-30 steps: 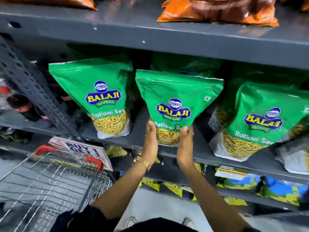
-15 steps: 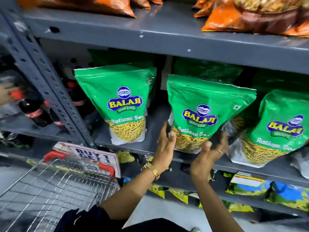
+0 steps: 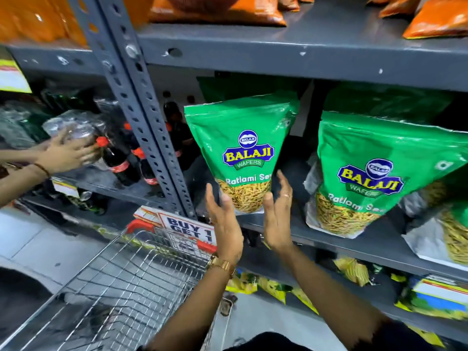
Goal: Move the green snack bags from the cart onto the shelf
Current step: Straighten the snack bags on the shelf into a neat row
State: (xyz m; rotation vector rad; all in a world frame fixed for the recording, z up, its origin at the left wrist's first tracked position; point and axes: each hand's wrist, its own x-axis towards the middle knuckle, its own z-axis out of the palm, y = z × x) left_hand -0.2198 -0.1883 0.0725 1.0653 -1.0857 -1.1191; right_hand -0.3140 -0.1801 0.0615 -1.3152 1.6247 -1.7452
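Note:
A green Balaji snack bag (image 3: pixel 240 148) stands upright on the grey shelf (image 3: pixel 329 245), close to the upright post. My left hand (image 3: pixel 225 224) and right hand (image 3: pixel 278 214) are raised on either side of its lower end, palms facing each other, fingers spread, gripping nothing. The left thumb overlaps the bag's bottom corner. A second green bag (image 3: pixel 374 168) stands to its right, and a third (image 3: pixel 455 224) leans at the right edge. More green bags sit behind them in shadow. The wire cart (image 3: pixel 126 287) is at lower left; I see no bags in it.
A perforated grey post (image 3: pixel 141 110) divides the shelving. Left of it, another person's hand (image 3: pixel 65 155) reaches among cola bottles (image 3: pixel 119 163). A "BUY 1 GET 1" sign (image 3: pixel 187 229) hangs by the cart handle. Orange bags (image 3: pixel 215 8) fill the shelf above, yellow packs (image 3: pixel 273 287) the shelf below.
My hands let go of the middle green bag, left standing on the shelf, and shifted left, open, to the left bag. The view swung left, and another person's hand came into view.

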